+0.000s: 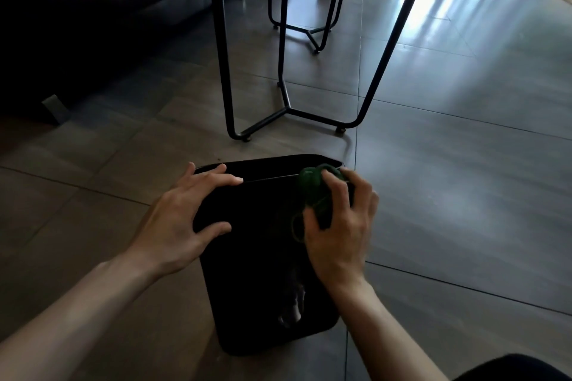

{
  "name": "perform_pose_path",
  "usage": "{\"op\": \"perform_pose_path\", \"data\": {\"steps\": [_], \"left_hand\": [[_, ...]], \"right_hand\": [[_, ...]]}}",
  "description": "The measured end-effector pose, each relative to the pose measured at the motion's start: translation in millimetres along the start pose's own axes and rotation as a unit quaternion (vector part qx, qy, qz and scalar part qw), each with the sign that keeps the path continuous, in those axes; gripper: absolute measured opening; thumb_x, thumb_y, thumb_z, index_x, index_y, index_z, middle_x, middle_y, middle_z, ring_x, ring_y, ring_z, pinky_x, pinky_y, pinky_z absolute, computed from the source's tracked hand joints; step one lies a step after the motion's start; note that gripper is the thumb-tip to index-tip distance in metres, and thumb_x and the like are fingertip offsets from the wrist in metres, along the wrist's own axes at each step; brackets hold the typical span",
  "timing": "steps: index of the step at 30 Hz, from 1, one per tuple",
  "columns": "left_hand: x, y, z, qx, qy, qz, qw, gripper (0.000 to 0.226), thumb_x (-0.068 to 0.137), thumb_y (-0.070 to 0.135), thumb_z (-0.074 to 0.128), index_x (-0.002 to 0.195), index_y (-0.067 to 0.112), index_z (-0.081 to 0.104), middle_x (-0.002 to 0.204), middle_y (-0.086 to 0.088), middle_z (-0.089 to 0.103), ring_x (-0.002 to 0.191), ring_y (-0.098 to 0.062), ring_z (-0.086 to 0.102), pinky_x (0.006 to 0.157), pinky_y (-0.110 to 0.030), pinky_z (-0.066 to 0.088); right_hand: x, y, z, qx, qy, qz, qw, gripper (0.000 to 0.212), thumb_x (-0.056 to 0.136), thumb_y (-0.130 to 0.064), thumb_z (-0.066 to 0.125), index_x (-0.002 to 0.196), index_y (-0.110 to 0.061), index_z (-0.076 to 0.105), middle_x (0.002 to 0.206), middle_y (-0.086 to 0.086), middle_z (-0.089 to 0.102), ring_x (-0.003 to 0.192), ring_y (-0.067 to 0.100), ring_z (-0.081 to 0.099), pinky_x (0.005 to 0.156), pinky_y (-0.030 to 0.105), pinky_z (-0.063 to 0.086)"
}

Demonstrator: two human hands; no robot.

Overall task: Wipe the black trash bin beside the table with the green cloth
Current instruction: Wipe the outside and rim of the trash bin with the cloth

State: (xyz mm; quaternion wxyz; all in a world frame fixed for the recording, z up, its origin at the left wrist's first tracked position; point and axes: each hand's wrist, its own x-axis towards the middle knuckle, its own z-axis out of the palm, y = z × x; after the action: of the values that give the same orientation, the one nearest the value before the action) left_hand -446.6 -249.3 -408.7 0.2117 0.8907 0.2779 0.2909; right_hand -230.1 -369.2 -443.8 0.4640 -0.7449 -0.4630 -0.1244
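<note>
The black trash bin [263, 257] stands on the tiled floor in front of me, its near side facing the camera and a pale smear low on that side. My left hand [182, 219] lies flat against the bin's upper left side, fingers spread, with the fingertips at the rim. My right hand [337, 226] is shut on the bunched green cloth [312, 189] and presses it against the bin's upper right corner by the rim. Part of the cloth is hidden under my fingers.
Black metal table legs [288, 108] stand just beyond the bin, with the tabletop edge at the top of the view. A dark leather sofa [102, 0] fills the upper left. Grey floor tiles [464, 164] stretch to the right. A dark clothed knee shows at the bottom right.
</note>
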Motion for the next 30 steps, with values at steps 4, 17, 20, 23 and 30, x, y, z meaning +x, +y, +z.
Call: {"op": "perform_pose_path", "data": {"steps": [4,17,20,23,30], "left_hand": [[0.3,1.6,-1.1,-0.005,-0.001,-0.002,1.000,0.084,0.063,-0.002,0.089,0.129,0.037,0.056,0.133,0.056,0.038,0.135,0.029,0.020,0.120,-0.012,0.007],[-0.9,1.3,-0.9,-0.005,-0.011,-0.009,1.000,0.084,0.066,0.009,0.091,0.132,0.044,0.052,0.136,0.054,0.036,0.140,0.017,0.031,0.124,-0.020,0.009],[-0.2,0.6,-0.1,0.002,-0.013,-0.001,1.000,0.084,0.066,0.007,0.091,0.132,0.043,0.053,0.138,0.055,0.035,0.139,0.023,0.024,0.123,-0.017,0.008],[-0.1,3.2,-0.6,-0.001,-0.017,0.005,1.000,0.084,0.067,0.009,0.091,0.132,0.045,0.051,0.137,0.049,0.042,0.141,0.015,0.031,0.126,-0.027,0.012],[-1.2,2.3,0.0,-0.002,-0.005,-0.015,1.000,0.078,0.069,0.013,0.089,0.132,0.043,0.054,0.135,0.053,0.038,0.138,0.025,0.024,0.122,-0.015,0.008]], "right_hand": [[-33.1,-32.5,17.6,-0.032,-0.064,-0.120,0.990,0.060,0.079,-0.021,0.077,0.138,-0.025,0.061,0.147,0.013,0.050,0.132,0.038,0.049,0.100,0.053,0.048],[-14.1,-19.8,13.4,0.017,0.020,0.041,0.999,0.068,0.077,-0.002,0.077,0.142,-0.018,0.060,0.148,0.014,0.049,0.135,0.036,0.045,0.108,0.050,0.046],[-70.8,-22.6,18.1,-0.054,-0.098,-0.179,0.977,0.066,0.085,-0.024,0.074,0.147,-0.031,0.053,0.154,0.009,0.047,0.138,0.035,0.047,0.103,0.050,0.047],[-80.2,5.2,-0.6,-0.085,-0.164,-0.301,0.935,0.056,0.096,-0.030,0.065,0.149,-0.037,0.048,0.157,0.004,0.042,0.140,0.032,0.047,0.100,0.047,0.051],[7.5,4.6,7.7,-0.014,-0.042,-0.072,0.996,0.069,0.078,-0.001,0.080,0.141,-0.021,0.061,0.151,0.011,0.046,0.137,0.038,0.043,0.104,0.058,0.049]]}}
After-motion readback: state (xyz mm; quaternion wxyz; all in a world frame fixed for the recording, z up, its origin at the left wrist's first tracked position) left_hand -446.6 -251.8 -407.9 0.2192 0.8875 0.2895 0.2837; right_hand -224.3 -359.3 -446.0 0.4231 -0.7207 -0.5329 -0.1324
